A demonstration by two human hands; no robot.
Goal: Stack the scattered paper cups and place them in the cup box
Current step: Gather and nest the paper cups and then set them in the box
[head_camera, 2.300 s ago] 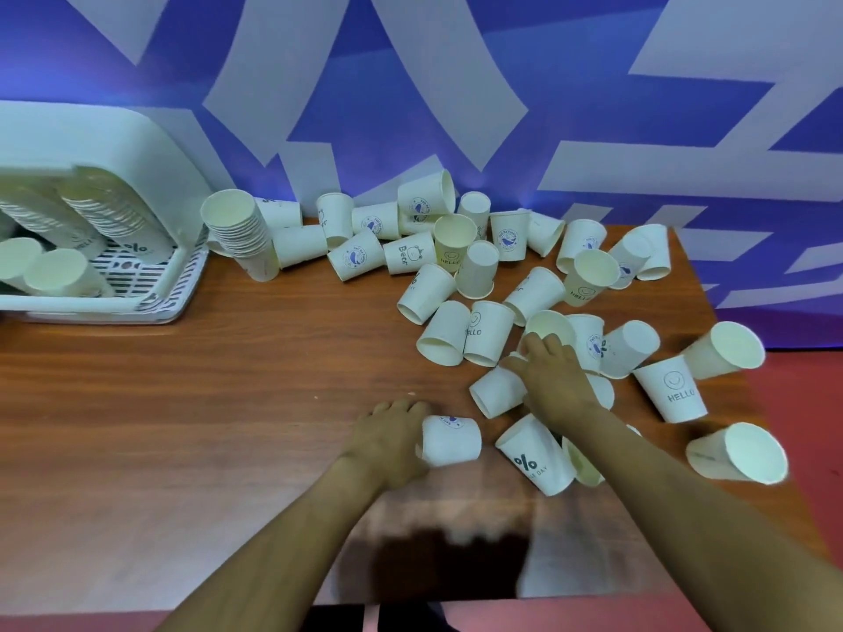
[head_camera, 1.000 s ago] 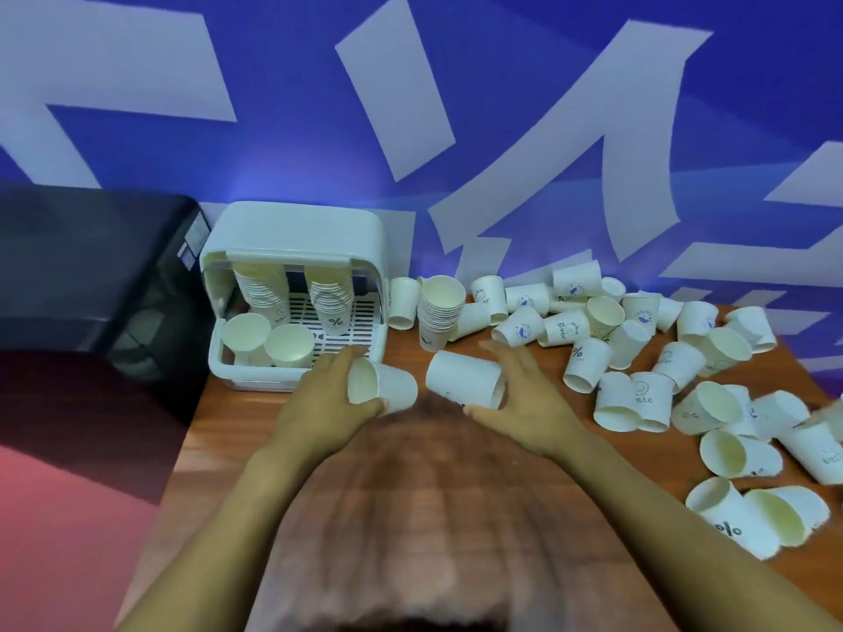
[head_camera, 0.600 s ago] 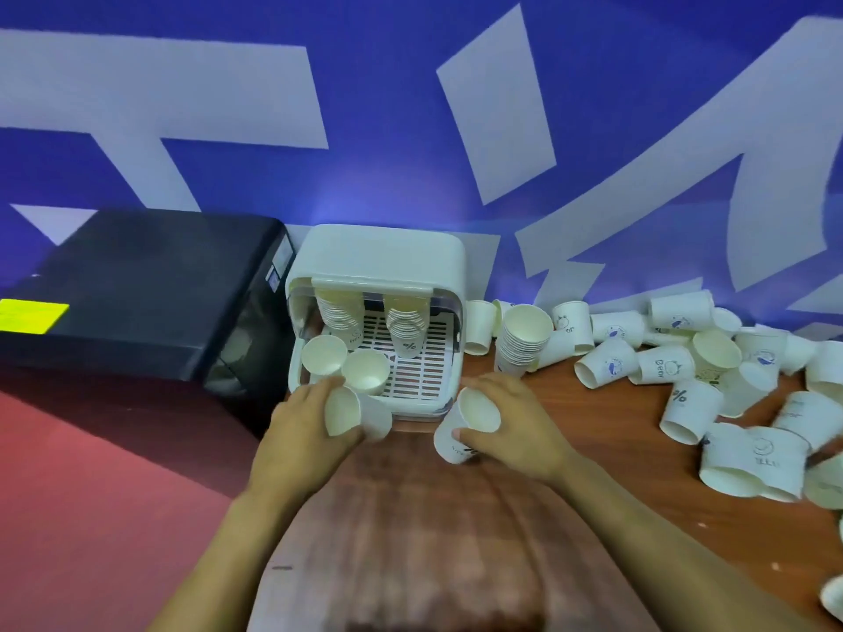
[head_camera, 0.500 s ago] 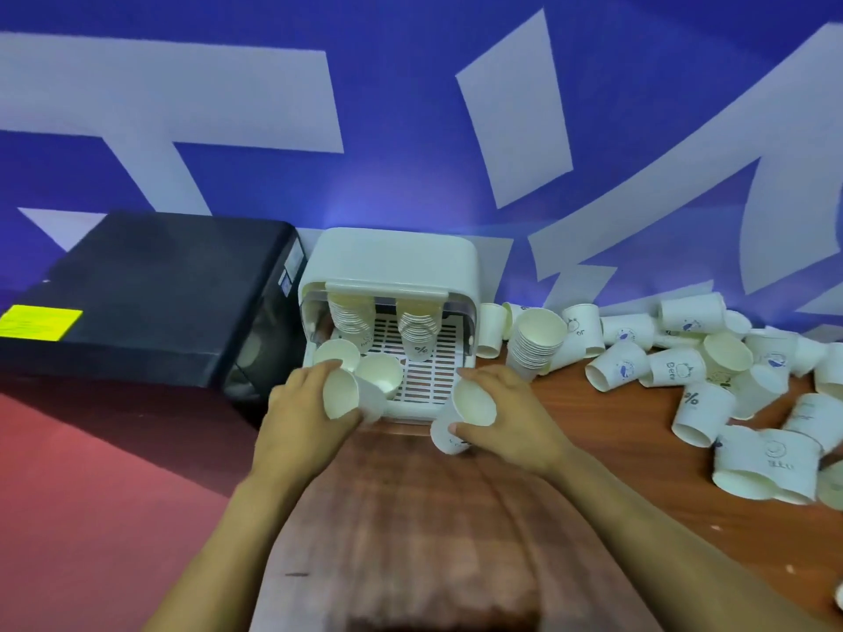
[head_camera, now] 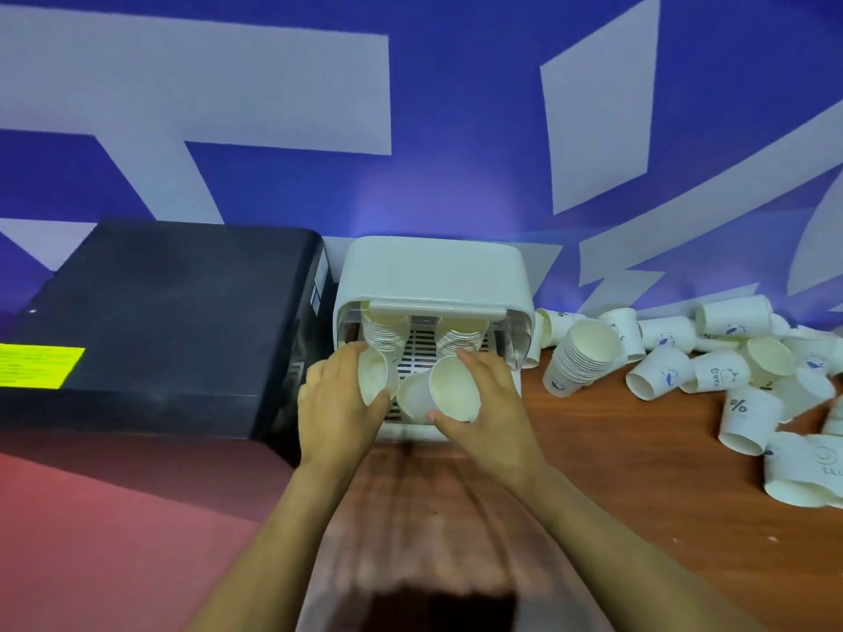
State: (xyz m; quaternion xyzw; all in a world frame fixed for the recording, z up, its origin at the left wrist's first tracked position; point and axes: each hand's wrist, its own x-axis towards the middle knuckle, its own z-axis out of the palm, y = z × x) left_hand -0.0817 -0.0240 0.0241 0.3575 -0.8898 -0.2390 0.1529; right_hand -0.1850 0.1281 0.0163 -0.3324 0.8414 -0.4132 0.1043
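The white cup box [head_camera: 433,271] stands open at the table's back left, with two hanging stacks of cups [head_camera: 385,333] inside over a slotted tray. My left hand [head_camera: 330,405] holds a paper cup [head_camera: 373,376] at the box's front left, its mouth turned toward me. My right hand [head_camera: 490,410] holds another paper cup [head_camera: 451,389] at the box's front, mouth also facing me. A third cup [head_camera: 410,396] shows between the two hands; I cannot tell whether it is held. Scattered paper cups [head_camera: 748,408] lie to the right.
A stacked column of cups [head_camera: 579,358] leans just right of the box on the wooden table [head_camera: 616,472]. A black case [head_camera: 159,321] with a yellow label sits left of the box. A blue and white wall rises behind. Red floor lies at the left.
Both hands carried a cup each from the scattered pile leftward to the cup box and now hold them at its opening. My view has swung left and closer to the box.
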